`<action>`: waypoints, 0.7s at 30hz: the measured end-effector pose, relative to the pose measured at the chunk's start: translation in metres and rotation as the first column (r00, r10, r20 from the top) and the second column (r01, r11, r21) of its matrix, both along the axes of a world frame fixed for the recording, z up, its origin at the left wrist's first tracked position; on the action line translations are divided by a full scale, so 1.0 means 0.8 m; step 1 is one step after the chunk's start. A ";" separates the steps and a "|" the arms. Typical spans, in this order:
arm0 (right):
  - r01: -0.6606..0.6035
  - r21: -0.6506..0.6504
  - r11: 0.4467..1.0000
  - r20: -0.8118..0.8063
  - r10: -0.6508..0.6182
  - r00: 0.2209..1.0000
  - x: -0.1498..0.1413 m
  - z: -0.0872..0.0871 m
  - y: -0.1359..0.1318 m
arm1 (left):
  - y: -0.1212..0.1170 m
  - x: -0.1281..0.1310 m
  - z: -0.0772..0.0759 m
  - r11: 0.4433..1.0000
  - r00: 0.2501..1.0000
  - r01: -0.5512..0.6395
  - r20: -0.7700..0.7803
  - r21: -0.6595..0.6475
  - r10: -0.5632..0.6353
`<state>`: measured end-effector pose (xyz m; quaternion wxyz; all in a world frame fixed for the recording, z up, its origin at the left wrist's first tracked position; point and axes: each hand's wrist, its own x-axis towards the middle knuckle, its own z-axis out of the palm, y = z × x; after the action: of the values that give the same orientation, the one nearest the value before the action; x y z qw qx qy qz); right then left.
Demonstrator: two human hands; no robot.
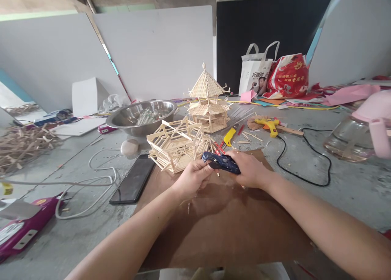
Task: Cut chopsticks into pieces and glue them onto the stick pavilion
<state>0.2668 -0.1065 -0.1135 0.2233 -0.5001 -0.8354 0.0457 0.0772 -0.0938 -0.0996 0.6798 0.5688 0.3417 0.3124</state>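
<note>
Over the brown board [226, 231], my right hand [249, 170] is wrapped round a dark blue hand tool [224, 162] with a black part on its near side; its exact kind is unclear. My left hand [192, 178] is closed in a pinch against the tool's left end, and whatever lies between its fingers is hidden. Just behind my hands sits an open frame of pale wooden sticks [174, 149], many-sided with railings. Farther back stands a stick pagoda [207, 101] with two roof tiers. A yellow-handled cutter [229, 136] lies behind the tool.
Left of the board lie a black phone [133, 180], a white cable [113, 176] and a purple power strip [33, 223]. A steel bowl [142, 116] stands behind. To the right are a yellow glue gun [269, 126], its black cord [328, 166] and a pink-lidded jug [351, 137].
</note>
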 end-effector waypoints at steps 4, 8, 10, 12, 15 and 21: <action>-0.043 -0.008 0.999 0.008 0.043 0.999 0.001 0.005 -0.002 | 0.003 -0.005 0.001 0.968 0.982 0.170 0.111 -0.187 -0.151; -0.082 0.000 0.997 0.008 0.082 0.997 0.002 0.006 -0.004 | 0.009 -0.013 -0.003 0.879 0.924 0.371 0.216 -0.300 -0.316; -0.095 0.007 0.995 0.015 0.095 0.995 0.002 0.005 -0.004 | 0.011 -0.016 -0.006 0.842 0.897 0.432 0.251 -0.323 -0.364; -0.106 0.017 0.994 0.021 0.105 0.994 0.003 0.004 -0.004 | 0.013 -0.016 -0.009 0.825 0.881 0.463 0.269 -0.324 -0.389; -0.117 0.033 0.993 0.023 0.117 0.993 0.004 0.003 -0.004 | 0.012 -0.015 -0.010 0.820 0.868 0.483 0.286 -0.307 -0.405; -0.095 0.028 0.995 0.035 0.094 0.995 0.005 0.002 -0.003 | 0.009 -0.012 -0.007 0.853 0.893 0.434 0.259 -0.290 -0.367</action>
<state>0.2707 -0.1091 -0.1116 0.2140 -0.4573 -0.8625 0.0355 0.0678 -0.0865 -0.1054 0.8480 0.4680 0.1959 0.1533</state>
